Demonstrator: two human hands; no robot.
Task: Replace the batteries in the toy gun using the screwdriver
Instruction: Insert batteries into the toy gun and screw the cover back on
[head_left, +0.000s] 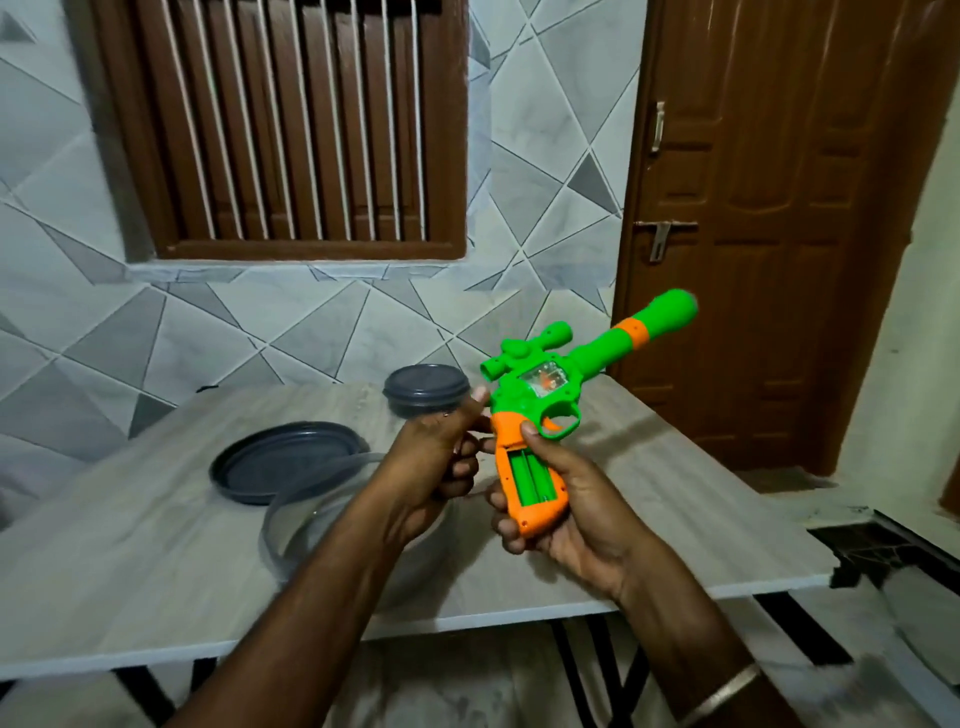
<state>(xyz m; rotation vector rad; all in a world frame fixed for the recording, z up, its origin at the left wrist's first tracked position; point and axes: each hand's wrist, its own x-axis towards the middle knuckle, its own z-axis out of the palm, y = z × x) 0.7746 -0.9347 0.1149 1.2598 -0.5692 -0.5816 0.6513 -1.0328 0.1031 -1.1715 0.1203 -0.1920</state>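
A green and orange toy gun is held above the table, barrel pointing up and to the right. Its orange grip faces me with the battery compartment uncovered, showing green inside. My right hand wraps the grip from the right, thumb resting near the trigger guard. My left hand is at the grip's left side, fingers curled, thumb up beside the gun's body. Whether it holds something small I cannot tell. No screwdriver or loose batteries are visible.
A pale wood-grain table lies below the hands. On it are a dark grey lid, a clear round container partly hidden by my left arm, and a small lidded grey tub. A brown door stands at right.
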